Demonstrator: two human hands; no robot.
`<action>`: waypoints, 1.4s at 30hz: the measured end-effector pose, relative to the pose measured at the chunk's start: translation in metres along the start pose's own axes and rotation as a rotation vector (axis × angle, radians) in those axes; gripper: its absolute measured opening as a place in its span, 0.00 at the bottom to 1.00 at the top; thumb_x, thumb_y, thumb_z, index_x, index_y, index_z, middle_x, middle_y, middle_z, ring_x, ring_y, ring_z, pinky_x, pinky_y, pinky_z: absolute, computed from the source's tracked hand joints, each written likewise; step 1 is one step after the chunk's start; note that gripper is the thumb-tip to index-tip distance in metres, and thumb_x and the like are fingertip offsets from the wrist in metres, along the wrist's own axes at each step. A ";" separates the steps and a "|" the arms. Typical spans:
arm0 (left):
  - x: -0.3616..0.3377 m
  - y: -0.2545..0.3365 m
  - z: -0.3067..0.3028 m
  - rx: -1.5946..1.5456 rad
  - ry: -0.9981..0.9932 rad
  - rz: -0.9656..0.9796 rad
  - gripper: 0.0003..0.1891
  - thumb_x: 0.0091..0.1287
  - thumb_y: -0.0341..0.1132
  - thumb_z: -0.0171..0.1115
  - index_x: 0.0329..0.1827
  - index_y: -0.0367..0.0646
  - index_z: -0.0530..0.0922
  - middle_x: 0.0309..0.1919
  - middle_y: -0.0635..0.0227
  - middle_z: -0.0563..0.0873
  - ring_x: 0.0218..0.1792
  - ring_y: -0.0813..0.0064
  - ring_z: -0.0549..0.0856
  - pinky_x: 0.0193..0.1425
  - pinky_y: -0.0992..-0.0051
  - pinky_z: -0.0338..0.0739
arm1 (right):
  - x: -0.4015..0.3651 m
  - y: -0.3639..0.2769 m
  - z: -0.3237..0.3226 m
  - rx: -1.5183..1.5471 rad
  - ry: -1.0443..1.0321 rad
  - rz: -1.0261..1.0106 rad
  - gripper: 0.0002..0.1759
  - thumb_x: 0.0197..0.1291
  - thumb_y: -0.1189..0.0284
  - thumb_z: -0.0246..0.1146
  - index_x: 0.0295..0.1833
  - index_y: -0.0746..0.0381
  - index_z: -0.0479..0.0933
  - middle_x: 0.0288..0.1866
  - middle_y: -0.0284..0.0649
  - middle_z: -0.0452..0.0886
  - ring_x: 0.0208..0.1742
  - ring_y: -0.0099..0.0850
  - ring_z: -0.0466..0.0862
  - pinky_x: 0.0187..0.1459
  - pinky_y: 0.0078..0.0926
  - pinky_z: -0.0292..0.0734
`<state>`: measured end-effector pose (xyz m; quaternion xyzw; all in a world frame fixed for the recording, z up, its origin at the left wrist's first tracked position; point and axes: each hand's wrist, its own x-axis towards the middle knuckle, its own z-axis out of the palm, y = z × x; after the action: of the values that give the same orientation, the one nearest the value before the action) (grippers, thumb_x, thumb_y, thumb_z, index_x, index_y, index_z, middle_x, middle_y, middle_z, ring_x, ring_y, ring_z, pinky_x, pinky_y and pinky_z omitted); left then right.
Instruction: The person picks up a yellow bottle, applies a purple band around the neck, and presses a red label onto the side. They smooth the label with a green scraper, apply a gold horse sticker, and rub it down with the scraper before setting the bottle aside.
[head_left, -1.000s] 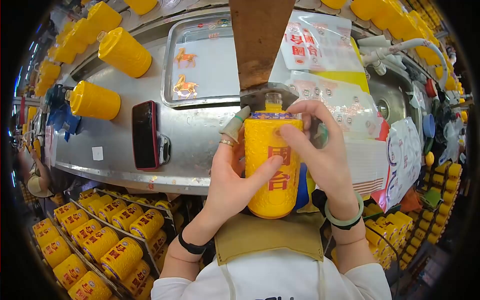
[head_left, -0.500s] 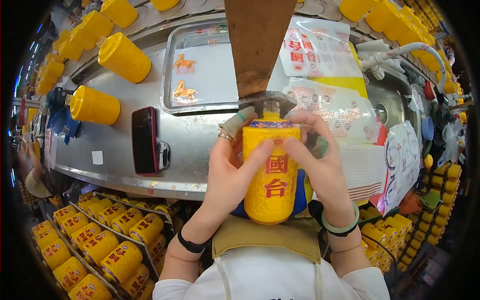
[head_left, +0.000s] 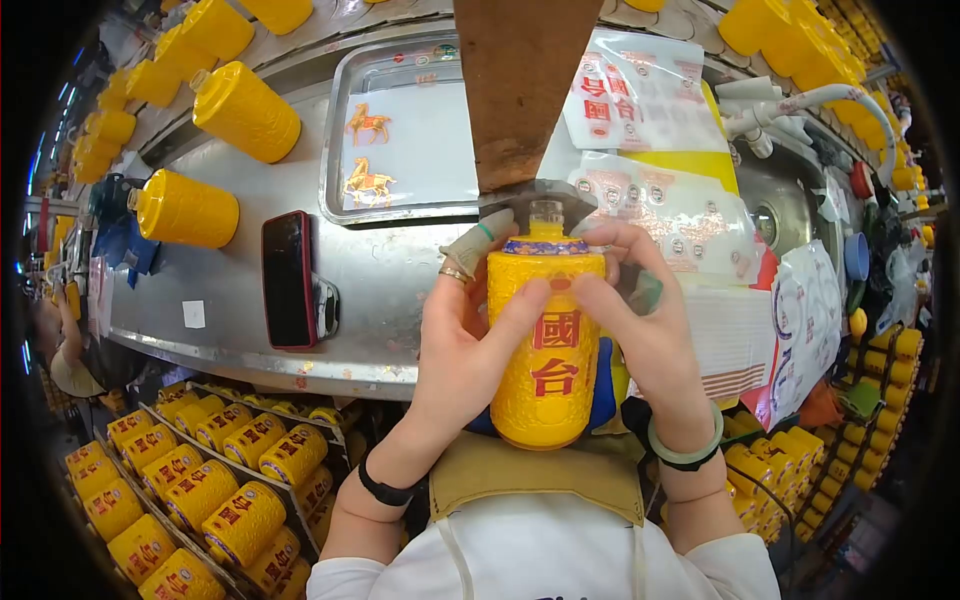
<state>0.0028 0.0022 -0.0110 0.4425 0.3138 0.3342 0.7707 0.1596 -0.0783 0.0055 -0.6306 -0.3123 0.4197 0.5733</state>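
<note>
Bottle point(head_left: 545, 345): yellow, embossed, upright between both hands; red characters facing the camera; blue patterned band at the shoulder; clear neck on top.
Left hand point(head_left: 465, 345): clasped around the left side of the bottle; thumb laid slantwise across the front, above the red characters.
Finger cot point(head_left: 470, 243): grey, on a raised left finger, beside the bottle shoulder.
Wristband point(head_left: 385, 492): black, on the left wrist.
Right hand point(head_left: 640, 330): grasping the right side of the bottle; thumb on the front, tip just beside the left thumb; fingers curled over the shoulder.
Bangle point(head_left: 685, 447): pale green, on the right wrist.
Metal plate point(head_left: 540, 195): directly above both hands, around the bottle neck; contact with the neck not discernible.
Brown post point(head_left: 525, 90): rising from the metal plate, beyond both hands.
Steel counter point(head_left: 400, 280): beyond the hands, behind the bottle.
Phone point(head_left: 290, 280): flat on the counter, left of the left hand; dark screen, red edge.
Tray point(head_left: 335, 120): steel, beyond the left hand; two gold horse figures inside.
Loose bottles point(head_left: 185, 208): yellow, on their sides, well left of the left hand.
Label sheets point(head_left: 640, 90): white with red print, beyond and right of the right hand.
Crate point(head_left: 200, 480): below the left forearm; rows of yellow bottles lying inside, red characters up.
</note>
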 end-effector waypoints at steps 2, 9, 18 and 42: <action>0.000 0.000 0.000 0.009 0.003 0.002 0.32 0.76 0.28 0.68 0.79 0.33 0.65 0.69 0.55 0.79 0.70 0.68 0.79 0.75 0.66 0.75 | 0.000 -0.001 0.000 0.013 0.000 0.026 0.21 0.65 0.74 0.75 0.60 0.62 0.78 0.40 0.24 0.69 0.41 0.15 0.67 0.42 0.14 0.64; -0.003 0.004 0.005 0.093 -0.029 0.044 0.37 0.73 0.26 0.70 0.81 0.33 0.60 0.72 0.54 0.74 0.71 0.67 0.78 0.75 0.65 0.75 | 0.004 -0.025 -0.024 0.025 -0.002 -0.020 0.29 0.70 0.84 0.58 0.75 0.64 0.66 0.58 0.32 0.71 0.52 0.18 0.73 0.53 0.17 0.71; -0.003 -0.006 0.006 0.132 -0.018 0.069 0.39 0.71 0.25 0.70 0.82 0.34 0.58 0.74 0.53 0.71 0.73 0.67 0.75 0.75 0.65 0.74 | 0.020 -0.071 -0.012 -0.802 -0.238 -0.751 0.17 0.58 0.87 0.67 0.53 0.66 0.86 0.44 0.43 0.87 0.47 0.40 0.84 0.50 0.33 0.81; -0.015 0.002 -0.001 -0.060 -0.036 -0.055 0.41 0.74 0.25 0.69 0.85 0.34 0.54 0.76 0.55 0.72 0.75 0.66 0.74 0.80 0.64 0.69 | -0.020 0.014 -0.003 0.064 -0.028 0.065 0.34 0.66 0.73 0.75 0.75 0.59 0.71 0.39 0.25 0.67 0.39 0.18 0.65 0.42 0.16 0.64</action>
<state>-0.0070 -0.0085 -0.0071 0.4162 0.3018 0.3139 0.7982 0.1517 -0.0994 -0.0049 -0.6161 -0.2859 0.4566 0.5746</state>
